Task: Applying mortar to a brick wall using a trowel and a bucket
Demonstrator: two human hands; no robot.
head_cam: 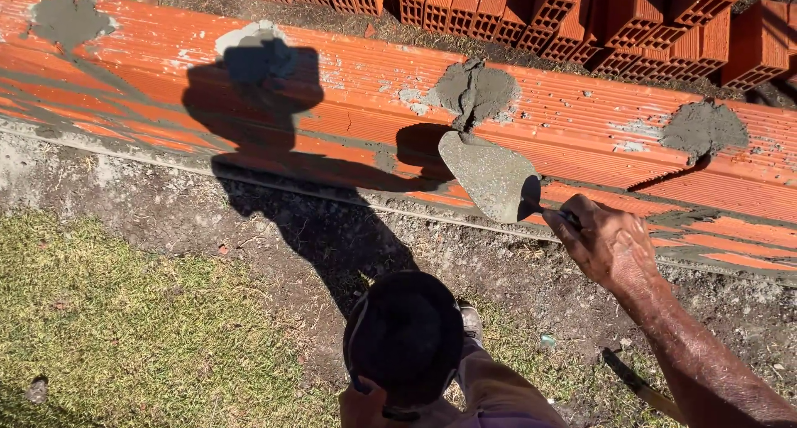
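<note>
Right hand [603, 244] grips a trowel [490, 177] at a row of orange bricks [349, 96].

The right hand is clenched around the trowel's handle, blade tip touching a grey mortar dab [475, 89] on the brick top. The left hand [361, 407], low in view, seems to grasp a dark round bucket [404, 337], though the hold is hard to make out. More mortar dabs [704, 127] sit farther along; stacked bricks [631, 17] lie beyond.

1. Our right hand [604, 244] is bare, with no glove and no ring in view.
2. Our forearm is bare too; no sleeve reaches it.
3. Our left hand [359, 405] shows only partly at the bottom edge, also ungloved.
</note>
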